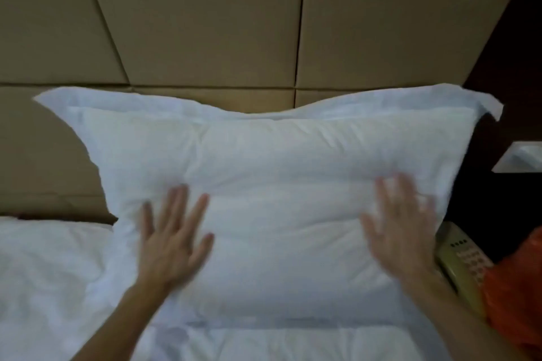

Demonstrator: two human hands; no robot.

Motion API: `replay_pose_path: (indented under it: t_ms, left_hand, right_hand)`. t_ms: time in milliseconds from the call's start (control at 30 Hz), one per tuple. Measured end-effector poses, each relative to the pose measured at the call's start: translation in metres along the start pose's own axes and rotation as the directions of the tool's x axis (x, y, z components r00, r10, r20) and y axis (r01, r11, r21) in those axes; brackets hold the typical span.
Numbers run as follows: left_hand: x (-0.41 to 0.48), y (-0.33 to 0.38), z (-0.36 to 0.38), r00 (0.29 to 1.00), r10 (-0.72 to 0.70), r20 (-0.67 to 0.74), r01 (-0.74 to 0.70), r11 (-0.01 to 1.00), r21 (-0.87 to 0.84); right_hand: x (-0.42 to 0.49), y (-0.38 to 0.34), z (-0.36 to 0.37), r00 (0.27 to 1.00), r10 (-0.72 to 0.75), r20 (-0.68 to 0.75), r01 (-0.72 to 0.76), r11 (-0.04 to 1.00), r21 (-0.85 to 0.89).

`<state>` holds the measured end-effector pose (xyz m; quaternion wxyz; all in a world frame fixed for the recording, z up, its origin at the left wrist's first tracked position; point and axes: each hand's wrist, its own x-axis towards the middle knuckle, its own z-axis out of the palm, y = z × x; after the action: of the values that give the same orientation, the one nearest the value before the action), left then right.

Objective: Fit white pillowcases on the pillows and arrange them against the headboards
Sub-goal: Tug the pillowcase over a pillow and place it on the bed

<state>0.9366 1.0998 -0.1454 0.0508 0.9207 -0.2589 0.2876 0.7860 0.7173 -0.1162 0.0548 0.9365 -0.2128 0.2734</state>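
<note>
A pillow in a white pillowcase (272, 184) stands leaning against the tan panelled headboard (205, 23), its flanged top edge sagging in the middle. My left hand (173, 234) lies flat on the pillow's lower left face, fingers spread. My right hand (401, 226) is flat on the lower right face, fingers spread and blurred by motion. Neither hand grips anything. Below the pillow another white pillow or bedding fold (278, 343) shows at the bottom edge.
White bedding (50, 272) covers the bed at the left. A beige telephone (463, 261) sits on a dark nightstand at the right, beside an orange sleeve (516, 296). A white object (522, 158) lies further back on the right.
</note>
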Motion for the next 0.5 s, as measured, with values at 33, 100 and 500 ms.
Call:
replay_pose_path:
  t_ms: [33, 100, 500]
  left_hand:
    - [-0.009, -0.023, 0.006, 0.993, -0.111, 0.050, 0.112, 0.994, -0.017]
    - [-0.027, -0.052, 0.012, 0.924, -0.364, 0.119, 0.376, 0.922, -0.091]
    - [-0.026, 0.002, 0.015, 0.598, -0.787, 0.154, 0.783, 0.532, -0.321]
  right_hand:
    - [-0.005, 0.025, 0.003, 0.978, 0.210, 0.023, -0.210, 0.977, 0.037]
    - [-0.016, 0.060, 0.005, 0.894, 0.431, 0.123, -0.445, 0.887, 0.126]
    - [0.032, 0.022, 0.007, 0.777, -0.492, -0.392, 0.615, 0.725, 0.310]
